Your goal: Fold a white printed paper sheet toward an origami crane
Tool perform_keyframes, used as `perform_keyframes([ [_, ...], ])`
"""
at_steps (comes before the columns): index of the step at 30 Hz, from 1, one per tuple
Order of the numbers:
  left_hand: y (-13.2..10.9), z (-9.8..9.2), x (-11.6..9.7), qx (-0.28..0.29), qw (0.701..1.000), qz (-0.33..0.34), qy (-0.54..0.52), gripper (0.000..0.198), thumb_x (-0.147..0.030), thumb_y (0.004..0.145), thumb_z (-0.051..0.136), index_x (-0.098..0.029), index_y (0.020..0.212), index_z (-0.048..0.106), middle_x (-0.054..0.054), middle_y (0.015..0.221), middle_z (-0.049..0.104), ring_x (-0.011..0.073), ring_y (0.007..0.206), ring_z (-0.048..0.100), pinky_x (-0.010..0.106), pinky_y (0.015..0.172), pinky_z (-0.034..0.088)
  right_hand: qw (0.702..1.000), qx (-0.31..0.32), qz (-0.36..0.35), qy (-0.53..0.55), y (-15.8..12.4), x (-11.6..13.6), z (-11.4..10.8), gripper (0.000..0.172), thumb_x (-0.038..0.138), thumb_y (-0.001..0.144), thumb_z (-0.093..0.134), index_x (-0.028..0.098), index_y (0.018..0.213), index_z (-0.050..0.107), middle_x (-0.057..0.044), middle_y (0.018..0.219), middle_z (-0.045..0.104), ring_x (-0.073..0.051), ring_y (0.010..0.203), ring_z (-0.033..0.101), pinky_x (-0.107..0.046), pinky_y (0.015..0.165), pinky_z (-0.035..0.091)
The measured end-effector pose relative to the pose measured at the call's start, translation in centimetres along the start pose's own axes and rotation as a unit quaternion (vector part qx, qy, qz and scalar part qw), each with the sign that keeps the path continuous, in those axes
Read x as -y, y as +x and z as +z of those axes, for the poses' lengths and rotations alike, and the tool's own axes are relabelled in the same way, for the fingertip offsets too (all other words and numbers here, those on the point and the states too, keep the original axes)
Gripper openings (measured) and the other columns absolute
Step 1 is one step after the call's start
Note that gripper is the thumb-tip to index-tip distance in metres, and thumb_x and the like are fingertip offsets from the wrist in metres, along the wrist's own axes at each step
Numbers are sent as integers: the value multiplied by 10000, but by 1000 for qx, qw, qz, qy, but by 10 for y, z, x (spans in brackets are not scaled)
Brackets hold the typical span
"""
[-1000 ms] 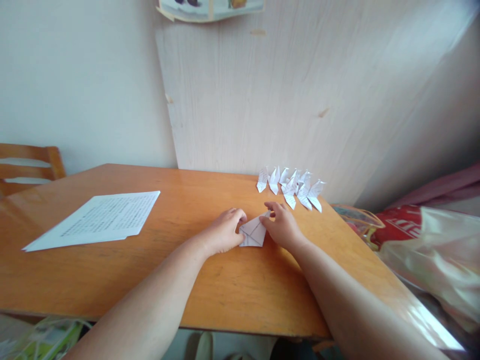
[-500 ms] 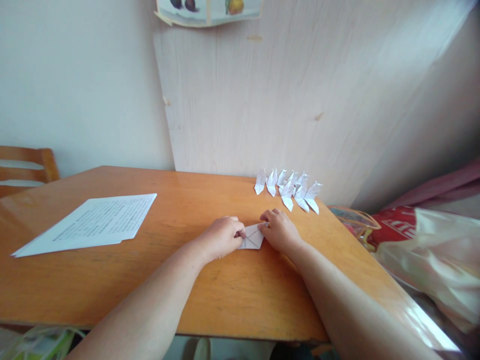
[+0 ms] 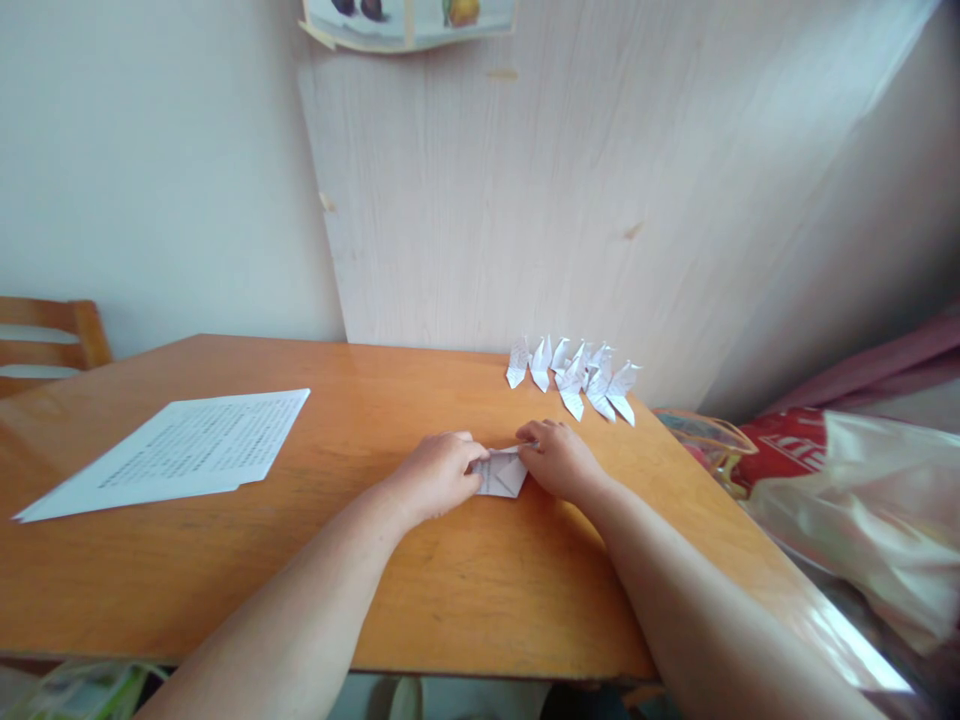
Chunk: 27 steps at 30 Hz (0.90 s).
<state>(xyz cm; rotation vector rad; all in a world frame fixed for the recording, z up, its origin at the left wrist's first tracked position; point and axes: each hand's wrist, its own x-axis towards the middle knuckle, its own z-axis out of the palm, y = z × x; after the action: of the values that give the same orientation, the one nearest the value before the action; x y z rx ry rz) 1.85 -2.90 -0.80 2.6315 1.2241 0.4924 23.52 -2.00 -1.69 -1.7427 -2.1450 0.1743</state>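
A small white folded paper (image 3: 501, 474) lies on the orange wooden table (image 3: 225, 560). My left hand (image 3: 437, 473) presses its left side with curled fingers. My right hand (image 3: 559, 460) holds its right edge, fingers curled down over the fold. Both hands are closed on the paper, which is partly hidden beneath them. A row of several finished folded paper figures (image 3: 574, 372) lies just beyond my right hand, near the wall panel.
Printed sheets (image 3: 176, 450) lie on the table's left part. A pale wooden panel (image 3: 525, 200) leans behind the table. A wooden chair (image 3: 49, 335) stands at far left. Plastic bags (image 3: 840, 490) sit past the table's right edge.
My hands have drawn closer together over the folded paper, flattening its raised right flap. The view has shifted slightly downward and left.
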Motion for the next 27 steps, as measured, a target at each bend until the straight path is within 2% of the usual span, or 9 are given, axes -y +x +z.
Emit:
perform_keyframes([
  [4, -1, -2, -2, 4, 1000, -9, 7, 198, -211, 835, 541, -246, 937, 706, 24, 865, 633, 173, 786, 593, 265, 646, 370, 1000, 20, 6, -13, -3, 2, -5, 292, 260, 831, 548, 216, 1083, 688, -81, 1059, 687, -227, 1008, 593, -296, 830, 396],
  [8, -1, -5, -6, 0, 999, -23, 25, 187, -323, 878, 544, -250, 944, 702, 27, 869, 668, 199, 812, 612, 296, 675, 358, 999, 30, 11, -27, -5, 5, -10, 239, 345, 816, 596, 243, 998, 712, -63, 1013, 695, -230, 951, 610, -295, 745, 381],
  [12, -3, -9, -12, -3, 999, -27, 16, 292, -406, 859, 603, -301, 1123, 668, 15, 984, 719, 238, 947, 628, 349, 811, 351, 998, 57, 25, -27, -6, 10, -15, 271, 459, 852, 588, 221, 885, 715, -55, 921, 717, -207, 831, 634, -282, 651, 348],
  [15, -5, -12, -16, -3, 999, -28, 29, 328, -441, 827, 649, -293, 1119, 670, 27, 1039, 723, 257, 994, 616, 376, 854, 327, 996, 73, 42, -21, -6, 13, -16, 307, 467, 885, 548, 208, 848, 709, -60, 859, 726, -195, 769, 640, -272, 596, 326],
  [19, -6, -12, -18, -3, 998, -6, 59, 250, -455, 826, 649, -280, 998, 695, 32, 973, 717, 262, 972, 589, 381, 832, 313, 996, 64, 54, 10, -7, 15, -14, 238, 361, 876, 529, 207, 895, 709, -59, 864, 733, -189, 762, 641, -261, 585, 336],
  [22, -6, -11, -19, 2, 998, 12, 65, 224, -394, 816, 663, -303, 1018, 693, 21, 937, 713, 261, 979, 563, 390, 842, 300, 996, 57, 50, 37, -7, 15, -11, 216, 278, 826, 542, 204, 946, 704, -62, 896, 734, -190, 785, 641, -257, 613, 362],
  [27, -8, -14, -25, 11, 998, 45, 49, 226, -283, 799, 658, -322, 1021, 682, -2, 913, 704, 250, 993, 533, 402, 865, 288, 994, 41, 53, 84, -8, 14, -6, 402, 242, 781, 549, 203, 1169, 647, -70, 913, 721, -192, 765, 633, -255, 608, 370],
])
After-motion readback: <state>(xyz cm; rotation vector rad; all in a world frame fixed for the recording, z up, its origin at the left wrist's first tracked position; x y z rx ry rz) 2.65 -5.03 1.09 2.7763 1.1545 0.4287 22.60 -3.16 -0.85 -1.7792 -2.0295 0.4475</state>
